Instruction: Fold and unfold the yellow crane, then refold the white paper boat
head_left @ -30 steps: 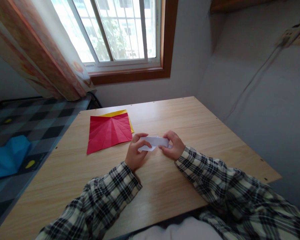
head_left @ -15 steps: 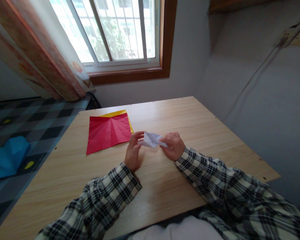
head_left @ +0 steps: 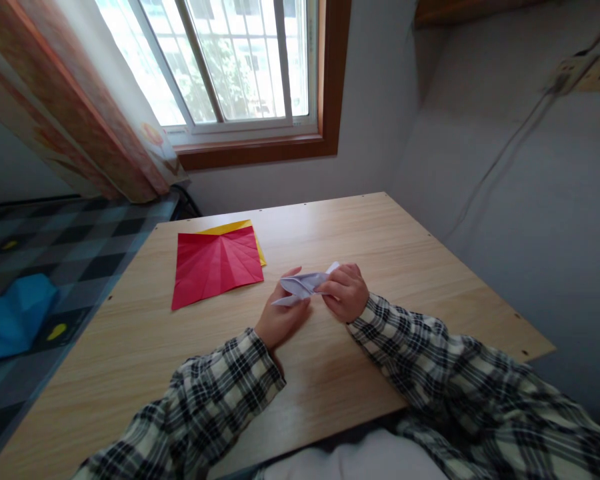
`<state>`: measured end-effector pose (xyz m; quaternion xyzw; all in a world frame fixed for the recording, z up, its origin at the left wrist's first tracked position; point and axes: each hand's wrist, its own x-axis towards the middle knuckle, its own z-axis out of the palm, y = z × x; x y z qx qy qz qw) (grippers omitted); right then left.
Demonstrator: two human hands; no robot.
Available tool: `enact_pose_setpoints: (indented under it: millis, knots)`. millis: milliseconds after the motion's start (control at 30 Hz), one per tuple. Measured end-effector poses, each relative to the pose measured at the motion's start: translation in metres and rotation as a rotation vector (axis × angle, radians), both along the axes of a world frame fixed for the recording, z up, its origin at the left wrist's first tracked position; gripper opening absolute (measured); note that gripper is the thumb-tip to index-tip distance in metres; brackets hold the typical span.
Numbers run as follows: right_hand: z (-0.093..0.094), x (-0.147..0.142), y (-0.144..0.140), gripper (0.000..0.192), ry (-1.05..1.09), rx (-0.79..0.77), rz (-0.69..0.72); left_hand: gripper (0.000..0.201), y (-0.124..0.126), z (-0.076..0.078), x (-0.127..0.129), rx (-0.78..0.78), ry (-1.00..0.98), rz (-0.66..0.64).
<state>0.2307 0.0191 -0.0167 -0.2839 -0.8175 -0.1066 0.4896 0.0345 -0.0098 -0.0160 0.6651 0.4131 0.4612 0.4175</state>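
Note:
A folded white paper [head_left: 303, 285] is held between my two hands, a little above the wooden table. My left hand [head_left: 282, 313] cups it from the left, with the thumb on the near side and the fingers behind, partly hidden by the paper. At the paper's right end, the fingers of my right hand [head_left: 346, 291] are closed in a pinch, and a white tip sticks out above them. A creased red sheet [head_left: 217, 270] lies to the left of my left hand, partly covering a yellow sheet [head_left: 243, 225].
The wooden table [head_left: 370, 233] stands below a window with a brown frame [head_left: 260, 149]. To the left, a blue paper piece [head_left: 17, 317] rests on a dark checked cloth [head_left: 80, 240]. A cord [head_left: 500, 150] hangs from a socket [head_left: 573, 72] on the right wall.
The white paper has been turned and now shows a different, more opened side. My left hand has shifted its hold, its thumb moving under the paper's near edge. My right hand stays nearly in place.

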Motion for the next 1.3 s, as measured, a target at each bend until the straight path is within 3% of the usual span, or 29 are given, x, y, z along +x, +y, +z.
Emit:
enact_pose_setpoints:
  millis: [333, 700, 867, 1033, 1300]
  knots:
    - [0.013, 0.005, -0.004, 0.011, -0.109, 0.093, -0.046, 0.047, 0.000, 0.002, 0.001, 0.002, -0.116, 0.110]
    - [0.022, 0.003, -0.004, 0.014, -0.205, 0.168, -0.074, 0.034, 0.005, 0.012, -0.005, 0.042, -0.042, 0.209]
    - [0.022, 0.004, -0.002, 0.013, -0.254, 0.175, -0.023, 0.028, 0.009, 0.011, -0.009, 0.078, -0.029, 0.225]
    - [0.017, 0.005, 0.001, 0.017, -0.243, 0.146, 0.060, 0.026, 0.012, 0.010, -0.013, 0.064, -0.065, 0.322]
    - [0.015, 0.007, 0.003, 0.010, -0.152, 0.066, 0.116, 0.033, 0.021, 0.008, -0.020, -0.099, -0.217, 0.230]
